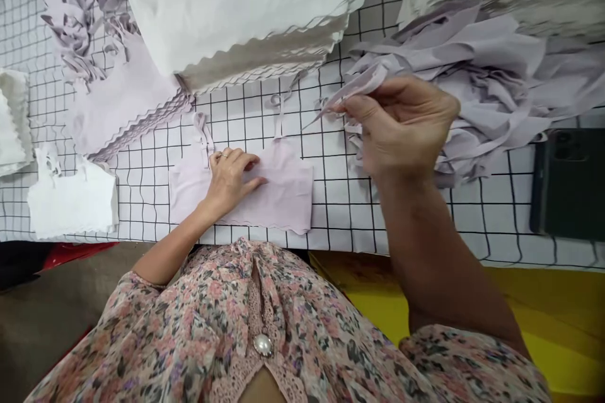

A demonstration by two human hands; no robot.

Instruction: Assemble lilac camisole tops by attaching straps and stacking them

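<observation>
1. A lilac top (283,192) is being kept flat on the table (340,214), at its near edge, just in front of the person's body.
2. The top is showing as a short, wide piece of smooth, pale lilac cloth with a scalloped near hem. Two thin straps (280,114) of the same cloth are running from its far edge. The left one is curling beside the fingers and the right one is lying almost straight towards the far side.
3. The left hand (231,176) is being pressed palm down on the left half of the top, fingers stretched out and pointing right. Nothing is being gripped by it. A ring (224,155) is being worn on one finger.
4. The right hand (401,126) is being held raised, right of the top and apart from it. Its fingers are being closed in a pinch on a lilac strip (359,85), whose pointed end is sticking out to the left.
5. A loose heap (496,75) of lilac strips is lying behind and right of that hand.
6. A white stack (236,6) and a lilac stack (123,113) of scallop-edged pieces are lying far left of the top.
7. A white top (70,201) is lying near left, and a phone (570,182) at the right edge.
</observation>
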